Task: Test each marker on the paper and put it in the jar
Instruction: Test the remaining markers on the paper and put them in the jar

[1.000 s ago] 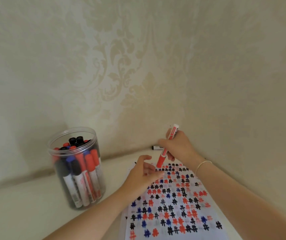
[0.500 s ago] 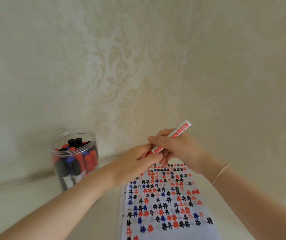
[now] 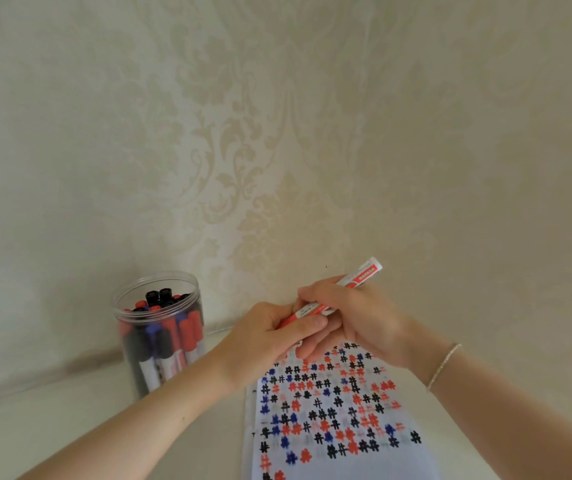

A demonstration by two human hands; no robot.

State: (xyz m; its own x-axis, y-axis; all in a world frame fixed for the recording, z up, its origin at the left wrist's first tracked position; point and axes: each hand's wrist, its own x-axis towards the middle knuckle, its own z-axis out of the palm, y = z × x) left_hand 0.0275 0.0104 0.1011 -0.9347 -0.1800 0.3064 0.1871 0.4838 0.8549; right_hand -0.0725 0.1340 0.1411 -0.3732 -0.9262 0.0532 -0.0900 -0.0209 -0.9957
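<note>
Marker (image 3: pixel 338 299), one, red, clamped by our two hands, left hand (image 3: pixel 270 337) gripping its cap end, right hand (image 3: pixel 353 317) its barrel, one jar (image 3: pixel 159 334) left of them, one paper (image 3: pixel 329 427) beneath.

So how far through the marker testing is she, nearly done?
Well along, by the look of it. The paper is covered in red, blue and black test marks, and the jar is packed with markers. In hand: one red marker, gripped by the left hand and right hand. It is not yet in the jar. No untested markers show.
</note>
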